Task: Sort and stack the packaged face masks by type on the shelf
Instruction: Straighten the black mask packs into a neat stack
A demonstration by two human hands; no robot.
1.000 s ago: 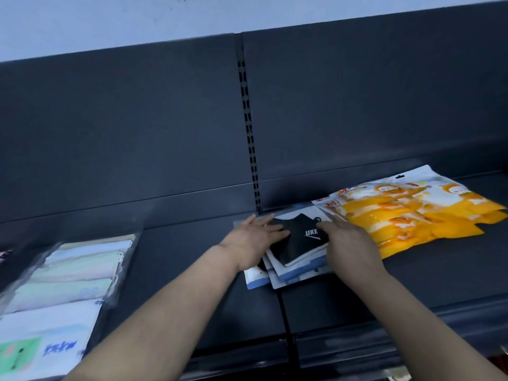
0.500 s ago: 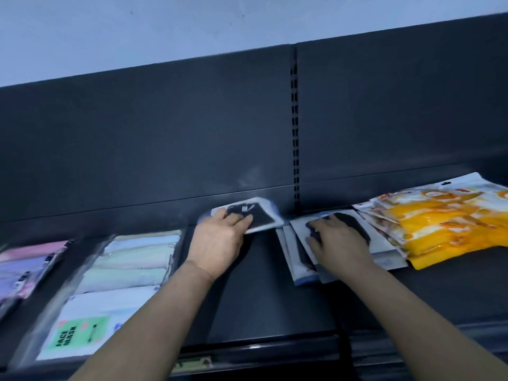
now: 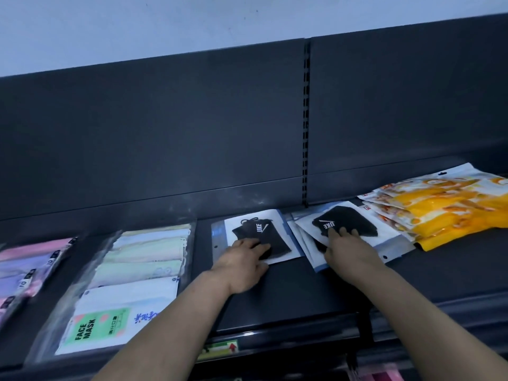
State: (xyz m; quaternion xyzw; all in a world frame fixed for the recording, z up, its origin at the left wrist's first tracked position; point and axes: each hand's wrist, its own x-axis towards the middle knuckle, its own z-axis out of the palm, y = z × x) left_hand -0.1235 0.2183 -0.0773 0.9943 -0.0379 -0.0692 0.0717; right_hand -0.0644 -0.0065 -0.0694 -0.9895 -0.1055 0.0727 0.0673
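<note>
A single black mask package [image 3: 257,229] with a white card backing lies flat on the dark shelf [image 3: 288,298]. My left hand [image 3: 242,261] rests on its near edge, fingers on the mask. To the right sits a fanned stack of the same black mask packages [image 3: 349,220]. My right hand [image 3: 347,250] presses on the stack's top package with its fingers curled over the mask. Whether a thumb is under either package is hidden.
A pile of orange and yellow mask packages [image 3: 445,204] lies at the far right, touching the black stack. A clear pack of pastel masks [image 3: 143,259] with a green "FACE MASK" label lies left, with pink and purple packs [image 3: 30,268] beyond. The dark back panel [image 3: 192,133] rises behind.
My left hand carried one black mask package off the stack to the left and laid it flat on the shelf. My right hand stayed on the stack. The view shifted left.
</note>
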